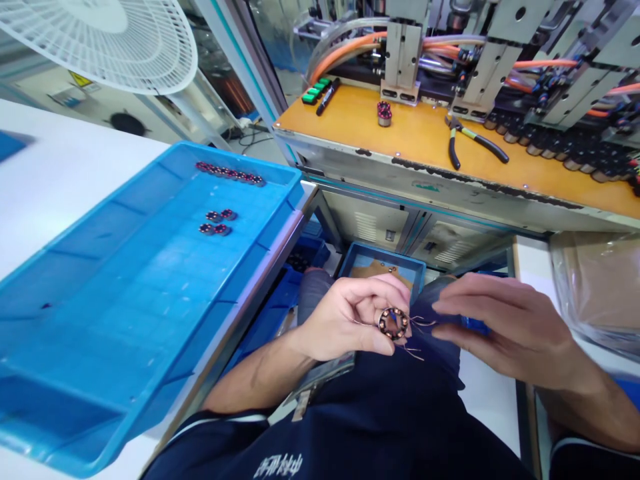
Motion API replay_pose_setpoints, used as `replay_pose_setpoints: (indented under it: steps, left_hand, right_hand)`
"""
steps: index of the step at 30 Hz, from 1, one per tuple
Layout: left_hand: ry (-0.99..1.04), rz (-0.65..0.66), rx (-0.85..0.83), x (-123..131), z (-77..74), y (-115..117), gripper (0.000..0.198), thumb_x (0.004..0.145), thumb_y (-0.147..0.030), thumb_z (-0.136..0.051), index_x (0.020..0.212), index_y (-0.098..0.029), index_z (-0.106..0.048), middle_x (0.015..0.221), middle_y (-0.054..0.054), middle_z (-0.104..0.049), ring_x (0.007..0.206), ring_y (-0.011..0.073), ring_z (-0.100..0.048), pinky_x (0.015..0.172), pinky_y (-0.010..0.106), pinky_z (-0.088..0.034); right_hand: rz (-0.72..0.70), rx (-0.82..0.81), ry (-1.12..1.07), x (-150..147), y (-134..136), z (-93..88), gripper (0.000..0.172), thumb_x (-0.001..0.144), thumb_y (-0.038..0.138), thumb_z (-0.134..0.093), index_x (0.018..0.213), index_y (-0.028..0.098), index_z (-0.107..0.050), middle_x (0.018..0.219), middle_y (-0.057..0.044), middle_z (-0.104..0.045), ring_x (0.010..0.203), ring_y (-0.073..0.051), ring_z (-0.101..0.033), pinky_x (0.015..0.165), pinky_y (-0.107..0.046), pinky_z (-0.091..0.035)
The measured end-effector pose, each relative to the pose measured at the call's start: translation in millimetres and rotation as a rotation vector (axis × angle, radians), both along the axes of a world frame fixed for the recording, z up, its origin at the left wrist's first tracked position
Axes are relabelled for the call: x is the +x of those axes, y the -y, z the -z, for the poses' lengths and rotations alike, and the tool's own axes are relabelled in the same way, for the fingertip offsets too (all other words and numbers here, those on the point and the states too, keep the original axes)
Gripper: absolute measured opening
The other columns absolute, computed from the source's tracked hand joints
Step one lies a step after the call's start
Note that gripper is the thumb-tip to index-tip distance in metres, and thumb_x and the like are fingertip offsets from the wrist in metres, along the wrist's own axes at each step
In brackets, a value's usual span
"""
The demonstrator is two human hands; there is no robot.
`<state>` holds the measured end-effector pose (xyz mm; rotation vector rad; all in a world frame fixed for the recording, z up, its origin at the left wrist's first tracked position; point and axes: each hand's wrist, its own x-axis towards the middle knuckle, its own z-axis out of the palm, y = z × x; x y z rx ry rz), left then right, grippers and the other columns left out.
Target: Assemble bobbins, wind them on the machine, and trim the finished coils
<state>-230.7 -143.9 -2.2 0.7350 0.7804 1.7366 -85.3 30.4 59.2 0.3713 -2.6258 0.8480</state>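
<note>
In the head view, my left hand (357, 317) is closed around a small ring-shaped motor stator (393, 324) with copper windings, its open face turned up toward me. Thin copper wire ends (419, 322) stick out from the stator's right side, and more hang just below it. My right hand (505, 327) is just to the right of the wires, slightly blurred. Its thumb and fingers are apart, and I see nothing between them.
A large blue tray (165, 167) at left holds several stators (230, 173). On the orange machine bench (350, 127) lie pliers (473, 140), a black marker (328, 97) and two stacked stators (384, 114). A blue bin (423, 273) stands below; a fan (115, 40) is at upper left.
</note>
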Motion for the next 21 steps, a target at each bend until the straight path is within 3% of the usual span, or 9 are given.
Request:
replay_pose_setpoints:
  steps: [3, 9, 14, 18, 21]
  left_hand:
    - [0.067, 0.092, -0.040, 0, -2.0, -1, 0.035, 0.062, -0.025, -0.090, 0.089, -0.013, -0.069, 0.094, 0.004, -0.060, 0.068, 0.0127, -0.069, 0.061, 0.022, -0.061]
    - [0.165, 0.178, -0.020, 1, -3.2, -1, 0.033, 0.063, -0.021, -0.089, 0.090, -0.013, -0.072, 0.090, 0.001, -0.062, 0.065, 0.0100, -0.068, 0.059, 0.017, -0.057]
    - [0.146, 0.141, -0.045, 0, -3.6, 1, 0.032, 0.061, -0.022, -0.090, 0.087, -0.013, -0.074, 0.088, 0.002, -0.063, 0.061, 0.0073, -0.064, 0.057, 0.015, -0.053]
    - [0.113, 0.114, -0.040, -1, -2.0, 1, 0.031, 0.062, -0.018, -0.089, 0.089, -0.015, -0.075, 0.093, 0.002, -0.061, 0.061, 0.0054, -0.062, 0.058, 0.016, -0.052]
    - [0.018, 0.023, 0.006, 1, 1.3, -1, 0.031, 0.063, -0.013, -0.088, 0.091, -0.015, -0.075, 0.095, 0.003, -0.060, 0.063, 0.0049, -0.059, 0.062, 0.017, -0.053]
  right_hand:
    - [-0.023, 0.071, -0.179, -7, 2, 5.0, 0.022, 0.086, 0.015, -0.071, 0.106, 0.014, -0.065, 0.096, -0.009, -0.071, 0.084, -0.014, -0.067, 0.077, -0.026, -0.056]
    - [-0.121, -0.012, -0.206, -19, 11, 6.8, 0.013, 0.085, 0.012, -0.072, 0.095, 0.016, -0.066, 0.085, -0.005, -0.073, 0.073, -0.013, -0.067, 0.067, -0.025, -0.055]
    - [-0.128, -0.003, -0.228, -23, 11, 5.9, 0.010, 0.086, 0.014, -0.071, 0.093, 0.021, -0.067, 0.082, -0.002, -0.074, 0.071, -0.013, -0.068, 0.064, -0.025, -0.055]
    - [-0.105, -0.019, -0.244, -21, 12, 8.0, 0.005, 0.087, 0.013, -0.069, 0.090, 0.016, -0.068, 0.080, -0.006, -0.073, 0.069, -0.013, -0.068, 0.063, -0.025, -0.056]
    - [-0.035, -0.095, -0.229, -18, 17, 13.3, 0.005, 0.089, 0.012, -0.065, 0.092, 0.015, -0.069, 0.082, -0.007, -0.071, 0.070, -0.013, -0.068, 0.063, -0.025, -0.056]
